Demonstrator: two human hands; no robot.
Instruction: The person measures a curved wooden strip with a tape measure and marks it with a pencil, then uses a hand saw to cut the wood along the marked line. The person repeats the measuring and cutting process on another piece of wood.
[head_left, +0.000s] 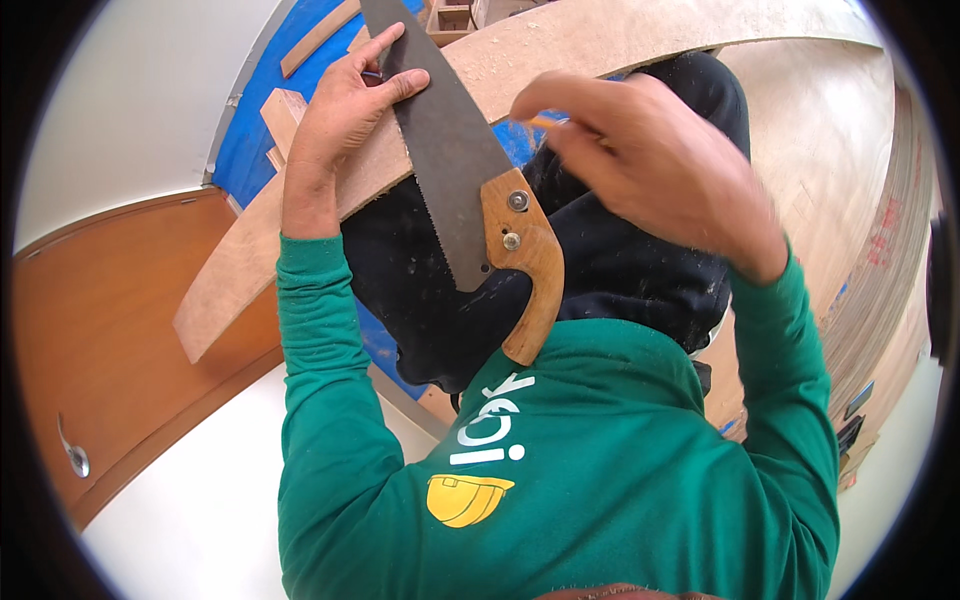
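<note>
Grey steel, our saw (455, 170) lies across the board (240, 260), probably light and springy; we'd best hold its wooden handle (538, 258), clear of the teeth (432, 205). Our left hand (350, 105) lays spread thumb and forefinger on the blade (445, 130), its grip otherwise hidden; our blurred right hand (655, 165) curls round a slim yellow stick (545, 122).

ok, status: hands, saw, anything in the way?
Left hand on saw, laid across board. Right hand blurred, holding thin orange stick. In the way: left leg, under saw.

Grey saw blade (450, 140), brown handle (541, 262), green top (610, 470), blurred stick (544, 122) perhaps yellow
</note>
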